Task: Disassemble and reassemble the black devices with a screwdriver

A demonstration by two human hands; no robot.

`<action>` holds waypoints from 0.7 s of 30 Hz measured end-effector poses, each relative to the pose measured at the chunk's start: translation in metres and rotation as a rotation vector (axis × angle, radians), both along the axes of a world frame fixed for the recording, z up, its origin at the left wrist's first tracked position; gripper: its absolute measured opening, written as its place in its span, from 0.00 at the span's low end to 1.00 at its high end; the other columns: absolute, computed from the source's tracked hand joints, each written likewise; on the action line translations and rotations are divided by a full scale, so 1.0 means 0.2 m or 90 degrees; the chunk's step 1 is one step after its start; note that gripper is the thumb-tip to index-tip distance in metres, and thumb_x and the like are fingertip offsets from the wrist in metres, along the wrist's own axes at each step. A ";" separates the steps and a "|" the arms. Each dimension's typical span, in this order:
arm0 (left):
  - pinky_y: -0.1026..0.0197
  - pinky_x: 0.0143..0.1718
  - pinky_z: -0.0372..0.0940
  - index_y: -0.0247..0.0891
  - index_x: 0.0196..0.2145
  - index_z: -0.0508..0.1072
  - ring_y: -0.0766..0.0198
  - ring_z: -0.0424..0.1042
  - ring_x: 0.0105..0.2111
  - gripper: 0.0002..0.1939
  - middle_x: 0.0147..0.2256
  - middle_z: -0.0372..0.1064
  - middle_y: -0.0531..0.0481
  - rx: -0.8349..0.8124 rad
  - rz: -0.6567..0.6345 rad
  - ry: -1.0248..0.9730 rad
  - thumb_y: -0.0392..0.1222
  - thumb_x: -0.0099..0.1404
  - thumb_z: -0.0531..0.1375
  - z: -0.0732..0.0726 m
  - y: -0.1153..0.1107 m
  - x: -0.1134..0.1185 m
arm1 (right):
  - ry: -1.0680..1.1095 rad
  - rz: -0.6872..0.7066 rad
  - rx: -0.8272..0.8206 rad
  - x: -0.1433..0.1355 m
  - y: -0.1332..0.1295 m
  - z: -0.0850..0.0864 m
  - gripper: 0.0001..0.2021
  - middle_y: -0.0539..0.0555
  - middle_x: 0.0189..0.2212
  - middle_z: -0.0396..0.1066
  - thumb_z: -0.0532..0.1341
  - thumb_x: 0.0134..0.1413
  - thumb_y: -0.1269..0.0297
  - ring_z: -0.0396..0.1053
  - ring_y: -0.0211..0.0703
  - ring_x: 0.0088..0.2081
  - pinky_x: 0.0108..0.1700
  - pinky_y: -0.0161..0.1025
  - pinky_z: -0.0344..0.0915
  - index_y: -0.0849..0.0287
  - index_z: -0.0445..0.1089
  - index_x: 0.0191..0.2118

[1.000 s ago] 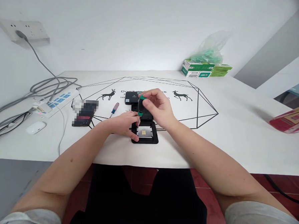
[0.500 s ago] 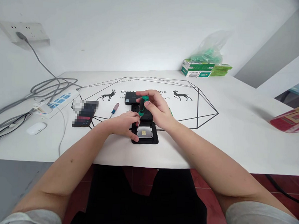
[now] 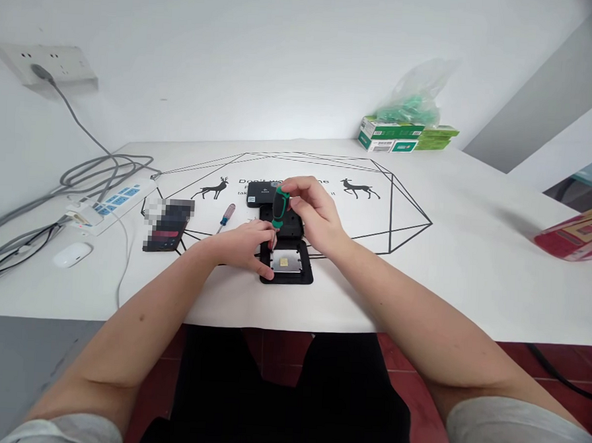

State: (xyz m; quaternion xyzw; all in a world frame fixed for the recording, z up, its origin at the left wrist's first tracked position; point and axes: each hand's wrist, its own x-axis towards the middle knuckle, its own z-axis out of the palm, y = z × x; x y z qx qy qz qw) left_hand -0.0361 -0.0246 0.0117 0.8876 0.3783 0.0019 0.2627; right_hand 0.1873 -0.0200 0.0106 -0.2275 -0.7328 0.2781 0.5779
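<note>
My right hand grips a screwdriver by its green and black handle, with fingers and thumb around the upper part. The shaft points down at the upper left corner of a silver metal plate, which has a pale square on it. That plate lies in a flat black housing near the table's front edge. My left hand holds the housing's left side, its thumb at the lower left corner and its fingertips close to the screwdriver shaft. Whether the tip sits in a screw is too small to tell.
Behind the housing lie a black casing part and another black box. To the left are a second screwdriver, a phone, a white mouse and a power strip with cables. Green boxes stand at the back right.
My right fingers and thumb have shifted on the screwdriver handle, leaving more of it visible. The handle has moved slightly left. My left hand and the housing stay in place.
</note>
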 end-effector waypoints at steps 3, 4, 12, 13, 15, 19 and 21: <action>0.44 0.64 0.62 0.44 0.45 0.73 0.37 0.61 0.67 0.30 0.61 0.65 0.41 0.005 -0.004 -0.002 0.66 0.56 0.75 0.00 0.00 0.00 | 0.037 0.027 -0.074 -0.01 -0.01 -0.01 0.11 0.53 0.50 0.78 0.66 0.69 0.52 0.77 0.46 0.48 0.50 0.49 0.78 0.48 0.69 0.50; 0.44 0.63 0.63 0.44 0.45 0.73 0.38 0.62 0.66 0.30 0.60 0.66 0.41 0.007 -0.006 -0.001 0.66 0.56 0.75 0.00 0.00 0.00 | 0.046 0.040 -0.092 -0.02 -0.01 -0.01 0.15 0.53 0.50 0.78 0.69 0.65 0.50 0.77 0.45 0.46 0.47 0.48 0.79 0.48 0.67 0.49; 0.47 0.61 0.64 0.44 0.45 0.74 0.41 0.64 0.64 0.29 0.58 0.67 0.43 -0.001 -0.003 -0.015 0.66 0.57 0.75 0.01 0.00 0.00 | 0.076 0.108 -0.178 -0.04 -0.04 0.01 0.26 0.52 0.53 0.80 0.76 0.56 0.53 0.82 0.46 0.46 0.42 0.45 0.81 0.46 0.57 0.46; 0.47 0.60 0.64 0.44 0.44 0.74 0.41 0.64 0.63 0.29 0.59 0.67 0.44 -0.002 -0.004 -0.023 0.66 0.57 0.75 0.01 0.01 0.00 | 0.073 0.108 -0.184 -0.04 -0.04 0.01 0.24 0.52 0.54 0.79 0.74 0.59 0.53 0.82 0.45 0.47 0.42 0.46 0.82 0.46 0.57 0.47; 0.47 0.60 0.65 0.44 0.44 0.74 0.41 0.65 0.63 0.29 0.59 0.68 0.44 -0.004 -0.004 -0.029 0.66 0.57 0.75 0.01 0.01 0.00 | 0.064 0.108 -0.188 -0.04 -0.05 0.02 0.19 0.53 0.56 0.78 0.69 0.65 0.53 0.82 0.45 0.49 0.45 0.47 0.82 0.46 0.57 0.49; 0.48 0.59 0.64 0.44 0.43 0.74 0.41 0.65 0.63 0.28 0.59 0.68 0.44 -0.005 0.005 -0.026 0.66 0.57 0.75 0.01 0.01 0.00 | 0.023 0.080 -0.129 -0.01 -0.04 0.01 0.11 0.55 0.60 0.76 0.60 0.70 0.58 0.79 0.48 0.54 0.54 0.54 0.80 0.47 0.63 0.55; 0.48 0.60 0.64 0.44 0.43 0.74 0.41 0.65 0.64 0.28 0.59 0.68 0.44 -0.008 0.008 -0.026 0.66 0.57 0.75 0.01 0.01 0.00 | -0.010 0.038 -0.073 0.00 -0.03 0.00 0.12 0.56 0.60 0.74 0.57 0.70 0.62 0.76 0.50 0.56 0.57 0.57 0.77 0.48 0.67 0.57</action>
